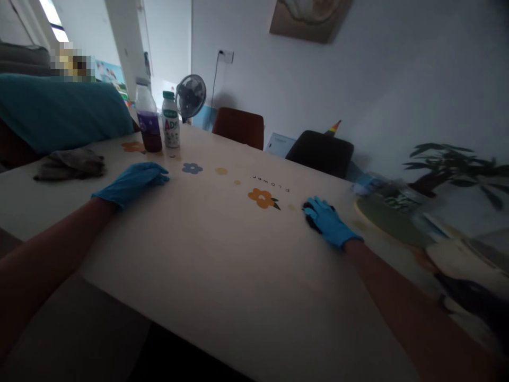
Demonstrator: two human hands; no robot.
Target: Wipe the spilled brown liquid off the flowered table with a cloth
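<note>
My left hand [133, 180], in a blue glove, is over the left part of the pale table [191, 265], its fingers stretched out and nothing in them. I cannot tell whether it rests on the surface. A crumpled grey-brown cloth [70, 164] lies just left of it. On the right, my right hand [326, 220], gloved in the same blue, presses down over a small black pad-like thing [312, 218] on the tabletop. Black edges show around the fingers; the rest is hidden under the palm. Orange and blue flower prints decorate the surface between my hands.
A bottle of purple drink [149, 124] and a white bottle with green cap [171, 122] stand at the far left. Behind are a fan [191, 95], a brown chair [239, 127] and a black chair [321, 154]. A green mat [392, 220] and potted plant [427, 183] sit right.
</note>
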